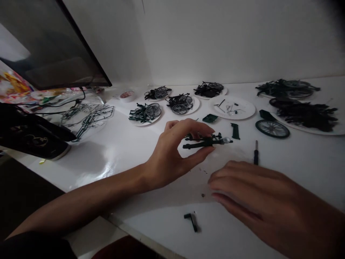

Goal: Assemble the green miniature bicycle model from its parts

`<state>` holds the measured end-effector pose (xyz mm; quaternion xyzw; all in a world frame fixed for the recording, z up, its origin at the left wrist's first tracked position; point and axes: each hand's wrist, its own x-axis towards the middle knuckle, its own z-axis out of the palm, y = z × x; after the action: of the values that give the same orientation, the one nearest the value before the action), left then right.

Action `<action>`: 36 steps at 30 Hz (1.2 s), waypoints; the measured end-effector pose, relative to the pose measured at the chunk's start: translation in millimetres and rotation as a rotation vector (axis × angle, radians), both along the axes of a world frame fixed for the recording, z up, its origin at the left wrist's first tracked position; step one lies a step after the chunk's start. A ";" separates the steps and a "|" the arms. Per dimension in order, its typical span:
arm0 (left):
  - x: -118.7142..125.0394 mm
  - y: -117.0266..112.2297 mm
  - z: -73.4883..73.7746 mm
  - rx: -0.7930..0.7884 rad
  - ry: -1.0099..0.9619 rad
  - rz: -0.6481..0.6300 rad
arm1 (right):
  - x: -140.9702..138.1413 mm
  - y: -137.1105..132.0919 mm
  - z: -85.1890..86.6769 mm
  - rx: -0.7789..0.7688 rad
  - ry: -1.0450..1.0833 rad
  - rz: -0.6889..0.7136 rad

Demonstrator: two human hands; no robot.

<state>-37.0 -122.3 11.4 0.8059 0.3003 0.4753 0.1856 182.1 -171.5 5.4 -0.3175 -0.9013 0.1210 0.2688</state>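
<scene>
My left hand (172, 154) is closed around a dark green plastic model part (207, 142), pinched between thumb and fingers above the table. The part is long and forked, and a small clear round piece sits at its right end. My right hand (250, 194) hovers low over the table, fingers side by side and thumb a little apart; nothing shows between them. Close to its fingertips lie a tiny brown piece (203, 195) and several small specks. An L-shaped green part (192, 222) rests nearer the front edge. Beyond my right hand lies a small screwdriver (256, 153).
White plates (244, 108) along the wall carry dark model parts and spoked wheels. One loose wheel (272, 128) and a flat green piece (235, 131) lie in front. At left stand a monitor (51, 43), a black object (35, 133) and parts sprues (88, 117).
</scene>
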 end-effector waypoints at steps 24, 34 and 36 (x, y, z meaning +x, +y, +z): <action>-0.6 -1.1 -0.6 -0.006 0.017 0.006 | 8.1 13.3 -4.7 0.069 -0.208 0.024; -0.4 -1.2 -0.4 -0.005 0.031 0.015 | 17.5 17.2 -0.5 0.163 -0.202 0.116; -0.7 -1.4 -0.1 -0.005 0.031 0.011 | 17.8 17.0 -1.1 0.150 -0.174 0.096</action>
<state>-37.8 -123.7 11.3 0.8110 0.3088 0.4630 0.1802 199.9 -154.5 4.4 -0.2624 -0.9419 0.0378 0.2062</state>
